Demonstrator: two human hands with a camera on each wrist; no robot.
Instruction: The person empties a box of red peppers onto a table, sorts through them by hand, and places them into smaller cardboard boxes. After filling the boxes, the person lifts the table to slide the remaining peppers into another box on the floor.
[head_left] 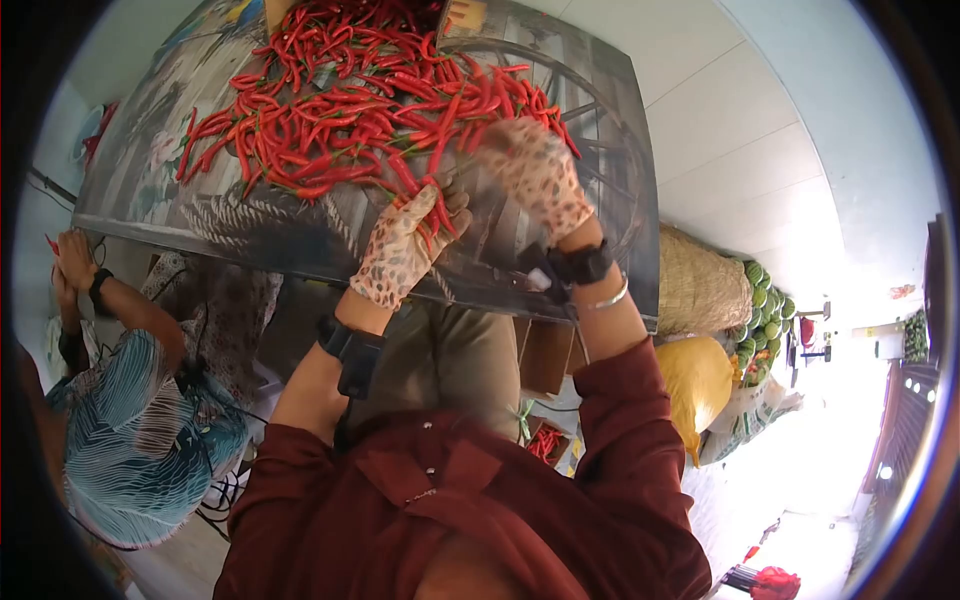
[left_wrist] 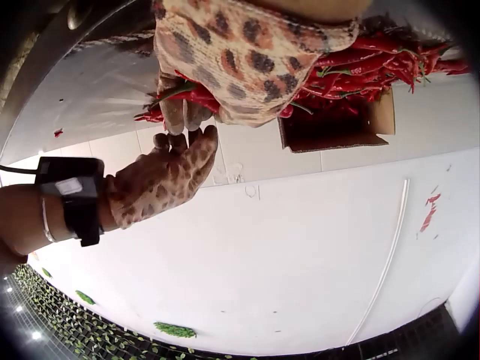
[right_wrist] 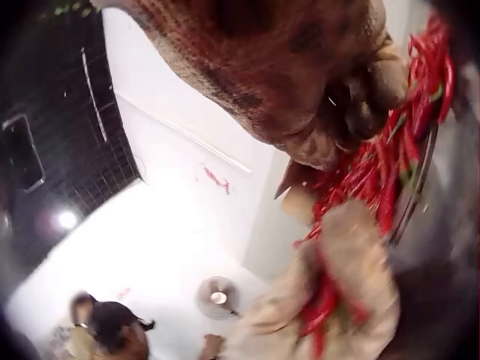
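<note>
Both hands wear cream gloves with brown spots. My left hand (head_left: 395, 250) grips a small bunch of red chili peppers (head_left: 437, 212) near the front of the table (head_left: 625, 235). In the right wrist view, those held peppers (right_wrist: 322, 304) lie across the gloved palm with their tips out. My right hand (head_left: 540, 180) is blurred, over the right side of a large heap of red chilies (head_left: 330, 130). Its fingers (left_wrist: 180, 142) are loosely bent, with a gap to the thumb, close by the left hand in the left wrist view. Nothing shows between them.
Behind the heap stands an open cardboard box (left_wrist: 337, 141) with chilies spilling from it. A woven sack (head_left: 700, 280), a yellow sack (head_left: 690, 385) and green round produce (head_left: 768, 310) stand to the right. Another person (head_left: 150, 430) sits at left. Chilies (head_left: 545, 440) fill a low box below.
</note>
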